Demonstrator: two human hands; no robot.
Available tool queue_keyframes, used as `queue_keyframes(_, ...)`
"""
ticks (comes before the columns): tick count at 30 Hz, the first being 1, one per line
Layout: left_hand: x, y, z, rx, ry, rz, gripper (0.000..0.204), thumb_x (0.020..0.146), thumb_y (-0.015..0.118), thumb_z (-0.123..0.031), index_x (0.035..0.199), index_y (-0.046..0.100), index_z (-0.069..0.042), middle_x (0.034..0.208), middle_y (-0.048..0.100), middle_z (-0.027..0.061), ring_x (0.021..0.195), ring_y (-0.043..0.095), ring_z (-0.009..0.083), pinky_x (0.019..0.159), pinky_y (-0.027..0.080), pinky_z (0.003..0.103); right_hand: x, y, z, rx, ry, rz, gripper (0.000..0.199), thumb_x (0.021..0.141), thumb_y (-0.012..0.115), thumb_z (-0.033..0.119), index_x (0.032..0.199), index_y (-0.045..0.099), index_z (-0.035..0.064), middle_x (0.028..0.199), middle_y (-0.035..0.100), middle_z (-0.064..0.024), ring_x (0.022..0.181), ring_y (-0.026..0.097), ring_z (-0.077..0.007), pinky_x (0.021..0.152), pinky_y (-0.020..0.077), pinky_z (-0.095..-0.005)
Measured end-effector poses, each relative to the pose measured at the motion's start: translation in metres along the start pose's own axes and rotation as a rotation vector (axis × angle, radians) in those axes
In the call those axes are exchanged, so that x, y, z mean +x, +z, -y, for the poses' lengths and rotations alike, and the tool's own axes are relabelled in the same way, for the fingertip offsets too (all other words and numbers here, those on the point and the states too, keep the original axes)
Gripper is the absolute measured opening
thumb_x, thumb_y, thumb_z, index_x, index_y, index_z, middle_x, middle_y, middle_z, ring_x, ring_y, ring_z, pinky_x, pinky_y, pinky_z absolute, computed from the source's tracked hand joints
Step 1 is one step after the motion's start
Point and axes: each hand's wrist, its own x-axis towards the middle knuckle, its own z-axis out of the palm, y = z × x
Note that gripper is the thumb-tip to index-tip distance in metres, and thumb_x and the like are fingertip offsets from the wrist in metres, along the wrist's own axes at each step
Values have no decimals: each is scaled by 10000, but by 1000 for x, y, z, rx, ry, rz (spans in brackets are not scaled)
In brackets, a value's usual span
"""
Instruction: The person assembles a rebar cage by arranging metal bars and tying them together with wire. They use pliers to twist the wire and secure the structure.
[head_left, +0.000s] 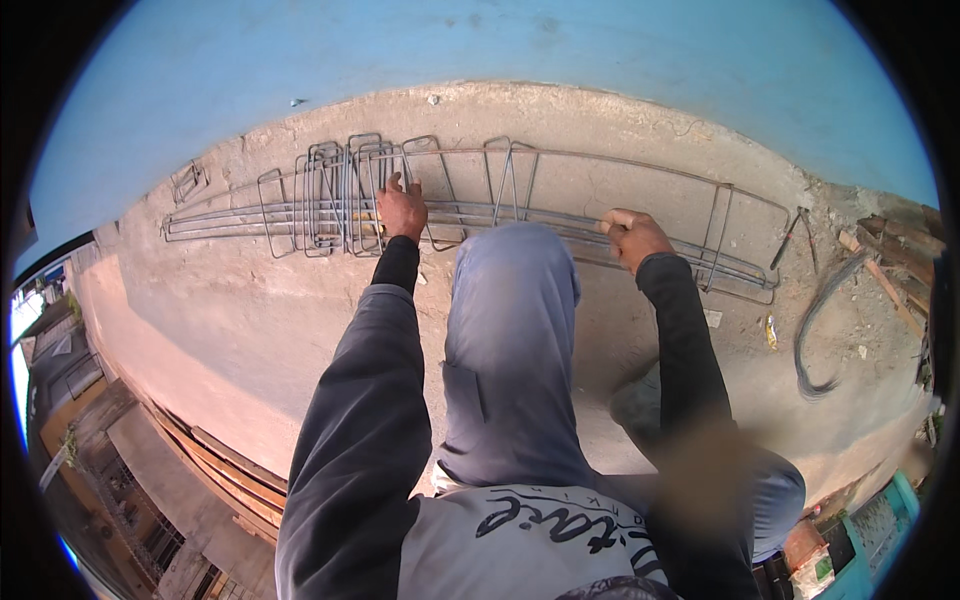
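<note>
A long cage of steel reinforcing bars [470, 215] lies on the concrete floor along a blue wall. Rectangular wire stirrups [340, 195] are bunched on it at the left, with a few more spaced along to the right. My left hand [402, 208] grips a stirrup beside that bunch. My right hand [632, 236] is closed around the long bars further right. My raised knee [512, 300], in grey trousers, sits between my two arms and hides the middle of the bars.
A loose stirrup [188, 181] lies by the wall at far left. Pliers or a rod tool [790, 238] and a coil of dark wire [815, 335] lie at right, next to timber scraps [895, 270]. Wooden planks [215, 470] edge the slab at lower left.
</note>
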Motion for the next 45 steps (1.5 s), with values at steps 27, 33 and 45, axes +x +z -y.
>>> queue_keyframes(27,27,60,-203,-110,354,1003,540,953,594,-460,1277,617,-29,1225,661,205,1210,595,297,1008,442,363,31,158,-37,452,145,-265,274,856,701,219,1038,679,15,1015,699,-201,965,671,-370,835,515,-428)
queue_keyframes(33,14,78,-241,389,526,1053,620,861,623,-592,1232,660,-96,1157,705,140,1162,623,289,1016,233,547,13,142,-50,362,226,-287,319,919,649,298,1157,667,86,1064,696,-177,1015,662,-342,871,516,-452)
queue_keyframes(45,-17,142,-312,103,607,1063,400,815,698,-349,1054,724,-29,1039,721,183,1014,677,316,895,518,382,-15,62,-83,164,325,-440,320,933,618,352,1150,685,126,1001,712,-145,989,672,-343,850,528,-465)
